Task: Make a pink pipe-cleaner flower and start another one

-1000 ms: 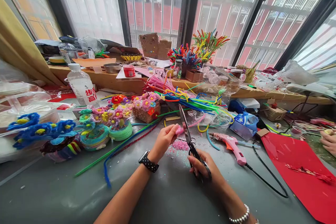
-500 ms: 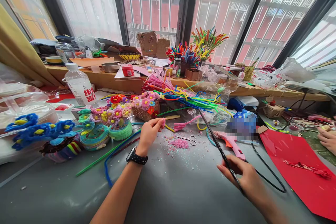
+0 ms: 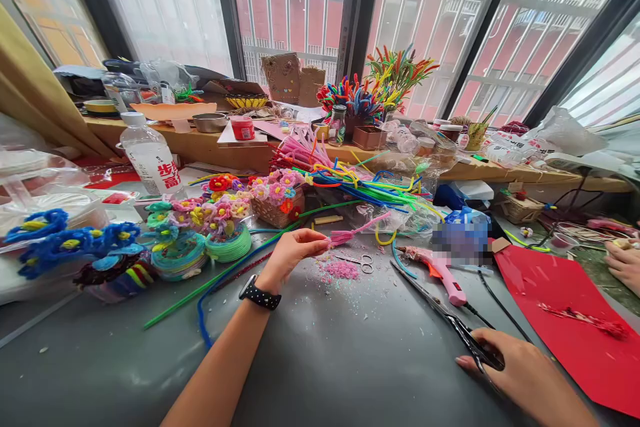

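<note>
My left hand (image 3: 295, 255) is pinched closed at its fingertips, with a small pink fuzzy piece just showing there. Right beside those fingertips lies a pink pipe-cleaner tassel (image 3: 345, 236). Small silver scissors (image 3: 367, 263) and a heap of pink fluff clippings (image 3: 341, 271) are on the grey table (image 3: 320, 360) below. My right hand (image 3: 525, 363) has its fingers at the black handles of large scissors (image 3: 453, 320), whose blades point away to the left, low over the tabletop. Just beyond those blades is a pink glue gun (image 3: 443, 273).
Pots of pipe-cleaner flowers (image 3: 227, 243) and a water bottle (image 3: 153, 160) stand at left. A pile of coloured pipe cleaners (image 3: 380, 190) lies behind. Red paper (image 3: 565, 320) and a black cord (image 3: 505, 313) are at right. Another person's hand (image 3: 625, 263) shows at the far right.
My right hand has moved right and down with the large scissors, lowering them toward the table beside the glue gun. My left hand has shifted right, its fingertips now by the pink tassel.
</note>
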`<state>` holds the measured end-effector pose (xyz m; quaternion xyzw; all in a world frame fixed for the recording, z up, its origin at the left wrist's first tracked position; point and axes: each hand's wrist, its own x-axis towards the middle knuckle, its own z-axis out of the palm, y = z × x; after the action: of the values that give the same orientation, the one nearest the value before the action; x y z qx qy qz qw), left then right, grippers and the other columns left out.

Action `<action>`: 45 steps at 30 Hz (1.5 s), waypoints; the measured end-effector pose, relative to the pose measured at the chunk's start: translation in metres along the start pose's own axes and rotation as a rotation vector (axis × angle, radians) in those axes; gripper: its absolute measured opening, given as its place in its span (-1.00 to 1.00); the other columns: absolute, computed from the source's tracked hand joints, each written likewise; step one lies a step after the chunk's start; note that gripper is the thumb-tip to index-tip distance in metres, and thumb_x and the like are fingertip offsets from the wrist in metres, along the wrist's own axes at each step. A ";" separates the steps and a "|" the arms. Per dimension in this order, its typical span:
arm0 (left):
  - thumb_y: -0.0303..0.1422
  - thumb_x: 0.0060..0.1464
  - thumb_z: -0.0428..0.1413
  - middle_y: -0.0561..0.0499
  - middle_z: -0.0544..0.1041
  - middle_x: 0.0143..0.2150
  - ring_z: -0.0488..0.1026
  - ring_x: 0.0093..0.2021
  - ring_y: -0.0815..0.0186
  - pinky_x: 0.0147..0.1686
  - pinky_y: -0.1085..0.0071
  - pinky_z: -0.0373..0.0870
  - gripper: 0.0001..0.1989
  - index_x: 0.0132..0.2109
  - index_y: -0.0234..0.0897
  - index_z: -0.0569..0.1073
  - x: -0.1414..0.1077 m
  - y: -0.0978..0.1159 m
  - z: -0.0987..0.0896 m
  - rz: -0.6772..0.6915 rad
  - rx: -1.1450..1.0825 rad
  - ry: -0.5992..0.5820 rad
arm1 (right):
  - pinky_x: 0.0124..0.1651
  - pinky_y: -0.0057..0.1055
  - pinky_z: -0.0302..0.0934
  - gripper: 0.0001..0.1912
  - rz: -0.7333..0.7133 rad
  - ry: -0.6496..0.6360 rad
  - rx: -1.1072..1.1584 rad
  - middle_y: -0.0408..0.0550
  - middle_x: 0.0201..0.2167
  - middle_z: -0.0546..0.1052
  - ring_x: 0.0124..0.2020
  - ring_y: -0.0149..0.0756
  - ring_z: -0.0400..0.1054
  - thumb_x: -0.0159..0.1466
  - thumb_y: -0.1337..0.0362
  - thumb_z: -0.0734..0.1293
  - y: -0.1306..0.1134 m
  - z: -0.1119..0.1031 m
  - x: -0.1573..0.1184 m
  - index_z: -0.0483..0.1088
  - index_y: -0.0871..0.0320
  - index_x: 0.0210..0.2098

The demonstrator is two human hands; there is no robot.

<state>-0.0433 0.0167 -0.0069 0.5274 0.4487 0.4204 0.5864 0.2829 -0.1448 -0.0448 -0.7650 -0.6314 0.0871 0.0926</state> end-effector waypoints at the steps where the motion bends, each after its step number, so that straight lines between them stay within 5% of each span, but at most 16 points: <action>1: -0.32 -0.35 0.24 -0.02 0.52 -0.44 0.41 -0.41 0.38 -0.29 0.45 0.33 -0.76 -0.44 -0.36 0.50 0.000 0.000 0.000 -0.004 0.006 0.005 | -0.54 -0.49 0.26 -0.76 -0.017 -0.029 0.004 -0.12 -0.53 0.53 -0.50 -0.23 0.41 -0.08 0.05 0.30 0.002 -0.003 0.002 0.42 0.04 -0.48; 6: -0.32 -0.34 0.24 -0.07 0.54 -0.35 0.43 -0.32 0.32 -0.18 0.41 0.30 -0.72 -0.37 -0.37 0.51 0.001 -0.003 -0.002 -0.035 -0.016 -0.021 | -0.45 -0.46 0.29 -0.84 -0.117 -0.017 0.115 -0.14 -0.57 0.52 -0.51 -0.26 0.41 -0.07 0.15 0.33 -0.011 -0.029 0.014 0.42 0.07 -0.49; 10: -0.37 -0.31 0.24 -0.03 0.54 -0.37 0.45 -0.33 0.37 -0.18 0.45 0.30 -0.75 -0.37 -0.37 0.46 -0.002 -0.001 0.000 -0.088 -0.135 -0.129 | -0.28 -0.38 0.28 -0.78 -0.300 0.192 0.329 -0.07 -0.36 0.51 -0.34 -0.26 0.40 0.10 0.12 0.24 -0.075 -0.041 0.035 0.40 0.10 -0.36; 15: -0.43 -0.33 0.26 0.02 0.54 -0.44 0.47 -0.36 0.36 -0.21 0.39 0.30 -0.64 -0.36 -0.30 0.26 -0.006 0.002 0.002 -0.117 -0.240 -0.178 | -0.25 -0.40 0.30 -0.74 -0.584 0.202 0.611 -0.03 -0.31 0.46 -0.35 -0.34 0.37 0.08 0.21 0.30 -0.157 -0.022 0.070 0.35 0.18 -0.24; 21: -0.40 -0.32 0.25 0.09 0.51 -0.51 0.44 -0.47 0.41 -0.34 0.45 0.29 -0.62 -0.36 -0.27 0.20 -0.005 -0.001 0.002 -0.087 -0.223 -0.233 | -0.30 -0.40 0.29 -0.84 -0.717 0.179 0.679 -0.04 -0.35 0.43 -0.36 -0.35 0.34 0.10 0.30 0.29 -0.191 -0.006 0.082 0.38 0.18 -0.30; 37: -0.40 -0.28 0.23 -0.03 0.53 -0.36 0.47 -0.29 0.35 -0.16 0.40 0.30 -0.70 -0.34 -0.34 0.32 -0.007 0.003 0.006 -0.136 -0.191 -0.292 | -0.34 -0.46 0.24 -0.90 -0.679 0.326 0.616 -0.10 -0.46 0.45 -0.42 -0.37 0.33 0.13 0.36 0.25 -0.173 -0.008 0.077 0.42 0.15 -0.41; 40: -0.37 -0.29 0.24 -0.08 0.53 -0.32 0.46 -0.25 0.31 -0.15 0.39 0.31 -0.70 -0.36 -0.35 0.33 -0.007 0.004 0.006 -0.123 -0.183 -0.243 | -0.30 -0.42 0.26 -0.88 -0.536 0.542 0.571 -0.07 -0.40 0.46 -0.39 -0.34 0.35 0.15 0.29 0.24 -0.140 -0.025 0.074 0.40 0.15 -0.37; 44: -0.33 -0.26 0.23 -0.08 0.53 -0.36 0.47 -0.33 0.33 -0.24 0.41 0.35 -0.71 -0.38 -0.36 0.33 -0.006 0.003 0.007 -0.112 -0.156 -0.195 | -0.25 -0.30 0.21 -0.77 -0.177 1.102 0.235 0.09 -0.38 0.48 -0.35 -0.17 0.35 0.14 0.23 0.23 -0.071 -0.054 0.079 0.43 0.24 -0.32; 45: -0.33 -0.26 0.22 -0.08 0.53 -0.37 0.48 -0.34 0.33 -0.26 0.41 0.35 -0.72 -0.38 -0.36 0.33 -0.006 0.002 0.007 -0.112 -0.152 -0.192 | -0.22 -0.30 0.20 -0.73 -0.135 1.105 0.144 0.14 -0.32 0.48 -0.30 -0.13 0.34 0.16 0.23 0.21 -0.053 -0.059 0.084 0.42 0.28 -0.26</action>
<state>-0.0379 0.0099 -0.0040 0.4933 0.3864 0.3673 0.6873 0.2634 -0.0544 0.0246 -0.6465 -0.5291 -0.2900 0.4669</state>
